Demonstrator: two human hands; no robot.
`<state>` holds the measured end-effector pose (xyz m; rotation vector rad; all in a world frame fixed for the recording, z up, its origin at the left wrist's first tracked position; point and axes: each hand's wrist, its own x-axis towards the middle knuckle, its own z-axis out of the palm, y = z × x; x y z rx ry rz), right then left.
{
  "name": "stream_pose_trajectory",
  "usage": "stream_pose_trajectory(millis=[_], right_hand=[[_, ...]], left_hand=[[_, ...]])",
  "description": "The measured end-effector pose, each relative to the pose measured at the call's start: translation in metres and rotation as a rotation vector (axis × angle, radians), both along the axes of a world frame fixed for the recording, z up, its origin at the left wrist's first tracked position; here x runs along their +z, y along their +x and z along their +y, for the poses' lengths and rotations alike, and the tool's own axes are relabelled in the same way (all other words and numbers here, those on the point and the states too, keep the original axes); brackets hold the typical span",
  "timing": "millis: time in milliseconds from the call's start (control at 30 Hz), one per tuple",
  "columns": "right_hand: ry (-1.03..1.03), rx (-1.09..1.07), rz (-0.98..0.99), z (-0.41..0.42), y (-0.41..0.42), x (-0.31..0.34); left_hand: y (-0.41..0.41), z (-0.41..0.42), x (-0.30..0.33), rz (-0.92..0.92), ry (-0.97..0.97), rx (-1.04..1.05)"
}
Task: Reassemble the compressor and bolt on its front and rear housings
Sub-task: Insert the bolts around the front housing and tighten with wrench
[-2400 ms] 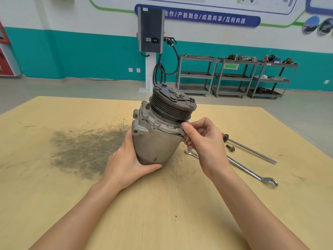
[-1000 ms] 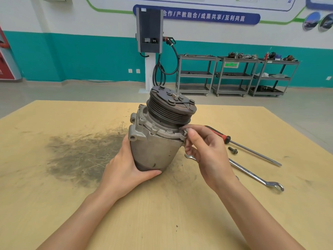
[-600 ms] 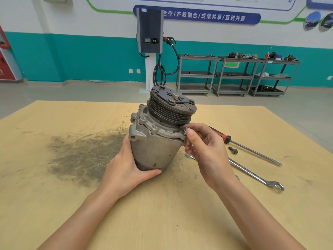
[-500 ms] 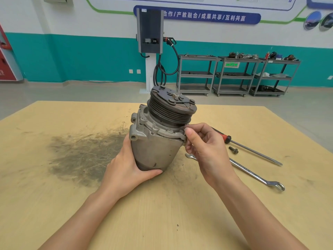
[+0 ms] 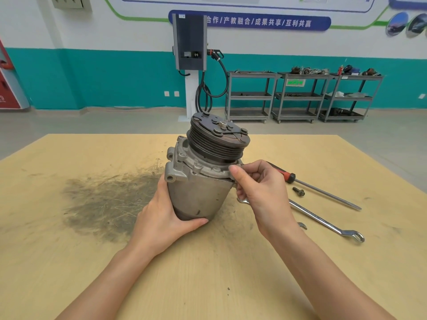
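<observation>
Compressor [image 5: 198, 190] stands tilted on the wooden table [image 5: 69, 262], pulley [image 5: 218, 140] uppermost, leaning right; dark grime patch [image 5: 106, 202] on table to its left; left hand [image 5: 161, 222] wraps lower body, grip clamped on compressor; right hand [image 5: 261, 192] at front housing flange, thumb and fingers pinching a bolt [image 5: 236, 167] there; further right lie red-handled screwdriver [image 5: 323, 192], loose bolt [image 5: 298, 191], and combination wrench [image 5: 328, 225], apart from each other.

Two bare forearms; left hand [image 5: 161, 222] and right hand [image 5: 263, 192] ungloved; no sleeves visible.
</observation>
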<state>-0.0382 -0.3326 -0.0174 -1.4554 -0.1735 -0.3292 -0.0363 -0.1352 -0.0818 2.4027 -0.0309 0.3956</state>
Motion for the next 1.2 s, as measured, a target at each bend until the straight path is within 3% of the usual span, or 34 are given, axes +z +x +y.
stream_pose_trajectory(millis=[367, 633, 900, 1200], right_hand=[[-0.184, 0.039, -0.137, -0.007, 0.001, -0.003], [-0.073, 0.134, -0.116, -0.009, 0.0, -0.002], [-0.122, 0.17, -0.088, -0.013, 0.002, 0.002], [-0.098, 0.011, -0.048, -0.007, 0.004, 0.005]], left_hand=[[0.001, 0.002, 0.0, 0.017, 0.006, 0.005], [0.0, 0.002, 0.001, 0.003, -0.005, -0.006], [-0.001, 0.001, 0.001, 0.003, -0.008, -0.01], [-0.002, 0.0, 0.001, 0.002, -0.019, -0.006]])
